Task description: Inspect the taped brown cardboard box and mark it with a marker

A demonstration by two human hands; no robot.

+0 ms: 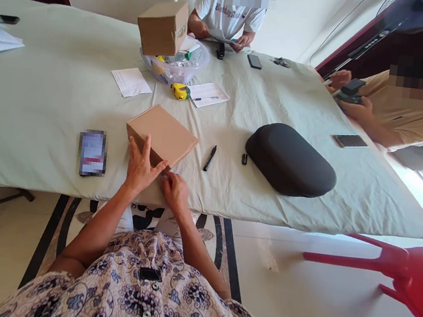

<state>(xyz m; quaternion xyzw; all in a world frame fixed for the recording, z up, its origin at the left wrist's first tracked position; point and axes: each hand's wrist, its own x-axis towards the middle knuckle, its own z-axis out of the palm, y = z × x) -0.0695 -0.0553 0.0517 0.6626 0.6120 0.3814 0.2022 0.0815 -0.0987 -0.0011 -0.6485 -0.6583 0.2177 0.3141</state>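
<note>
A brown cardboard box [167, 130] lies on the cloth-covered table in front of me, turned at an angle. My left hand [143, 167] rests on its near side with fingers spread, one reaching the top edge and the thumb along the near corner. At that corner my right hand [175, 193] is closed, its thumb and fingers pinching the lower edge of the box; the fingertips are partly hidden. To the right lie an uncapped black marker [210, 158] and its small black cap [244, 159].
A phone [93, 153] lies left, a dark hard case [291, 160] right. Farther back are a tape measure [181, 91], papers [131, 82], and a plastic basin [202, 58] under another box [161, 28]. Two people sit around the table [50, 99]; a red chair [411, 278] stands right.
</note>
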